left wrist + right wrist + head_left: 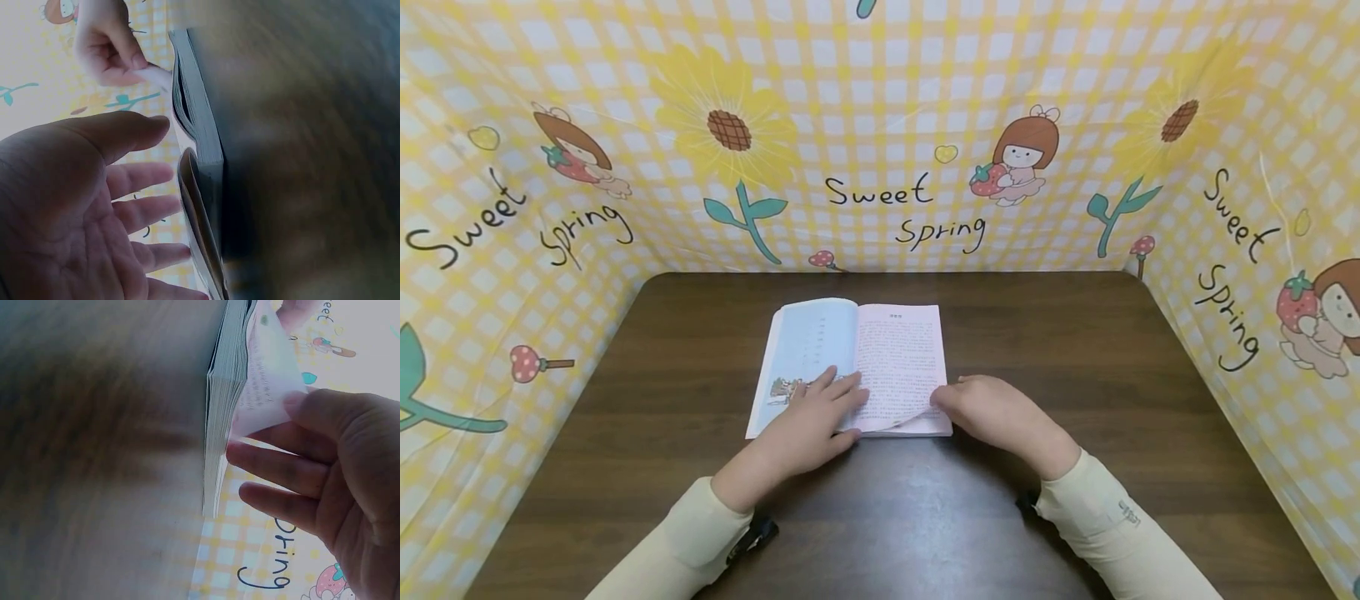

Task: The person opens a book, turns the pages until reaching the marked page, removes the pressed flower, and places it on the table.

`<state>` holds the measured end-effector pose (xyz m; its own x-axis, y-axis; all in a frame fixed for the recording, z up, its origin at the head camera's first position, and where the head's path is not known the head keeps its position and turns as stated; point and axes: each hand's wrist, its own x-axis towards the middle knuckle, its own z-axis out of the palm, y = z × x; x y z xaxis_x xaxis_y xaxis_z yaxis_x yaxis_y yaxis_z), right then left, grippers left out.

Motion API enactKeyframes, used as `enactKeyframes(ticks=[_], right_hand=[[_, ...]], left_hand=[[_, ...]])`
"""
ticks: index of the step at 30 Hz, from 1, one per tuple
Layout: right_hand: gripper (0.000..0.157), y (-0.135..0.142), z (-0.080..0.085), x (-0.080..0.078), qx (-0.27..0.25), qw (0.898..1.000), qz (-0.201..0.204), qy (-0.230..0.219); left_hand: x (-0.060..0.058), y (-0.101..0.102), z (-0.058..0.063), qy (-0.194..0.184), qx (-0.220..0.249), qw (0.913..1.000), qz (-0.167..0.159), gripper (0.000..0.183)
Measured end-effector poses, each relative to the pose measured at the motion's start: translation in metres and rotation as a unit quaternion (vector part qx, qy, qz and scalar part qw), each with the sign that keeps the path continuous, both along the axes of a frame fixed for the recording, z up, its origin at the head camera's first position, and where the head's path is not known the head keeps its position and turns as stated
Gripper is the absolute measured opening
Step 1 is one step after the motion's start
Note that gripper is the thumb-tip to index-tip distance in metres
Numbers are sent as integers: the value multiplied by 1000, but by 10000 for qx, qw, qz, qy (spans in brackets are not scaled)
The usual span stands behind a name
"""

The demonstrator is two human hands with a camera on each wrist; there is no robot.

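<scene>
An open book [898,350] lies on the brown table, its left page pale blue with a small picture, its right page pink with printed text. My left hand [808,417] rests with spread fingers over the lower part of the left page and the middle fold. At the book's lower right, my right hand [992,412] pinches the corner of a page [269,394] between thumb and forefinger. That page is lifted off the stack and bends upward, as the right wrist view shows. In the left wrist view the left fingers [150,212] are straight beside the book's edge.
The brown wooden table [880,517] extends around the book. Behind it and on both sides hangs a yellow checked cloth [880,108] printed with sunflowers, cartoon girls and lettering. A dark band [752,537] sits at the left sleeve.
</scene>
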<state>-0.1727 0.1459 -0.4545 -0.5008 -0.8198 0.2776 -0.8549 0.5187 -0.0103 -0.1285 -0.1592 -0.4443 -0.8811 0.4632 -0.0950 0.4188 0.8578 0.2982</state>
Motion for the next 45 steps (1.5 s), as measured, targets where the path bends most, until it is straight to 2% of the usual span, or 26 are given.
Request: enactKeyframes(ticks=[5,13,21,26,31,34,36,40,42,45], right_hand=[[17,0,1,0,-400,9990,-176,126],[10,1,8,1,-923,9929,81,747],[17,2,9,1,-1254,9856,323,1083],[20,2,11,0,-1657,9802,101,1078],[29,3,14,-2,-1850,9781,-525,801],[33,4,15,-4,-1753,9808,-810,276],[35,6,14,-5,-1637,9820,-938,-127],[38,7,11,-7,-1330,9831,-1090,-630],[39,7,9,-8,-1131,9850,-1093,-705],[42,8,7,-9,-829,9890,-991,-723]], left_hand=[[3,3,-2,-96,-45,9999,6,52],[3,5,-8,161,6,9998,98,52],[1,6,-8,409,140,9988,214,41],[0,5,-9,565,222,9979,211,38],[-3,5,-5,784,544,9941,515,67],[-3,4,-2,1004,784,9887,789,88],[-3,3,-2,1327,805,9839,890,101],[-2,1,-4,2070,386,9734,906,120],[-2,1,-5,2395,113,9672,834,122],[-1,0,-5,2650,-228,9615,689,116]])
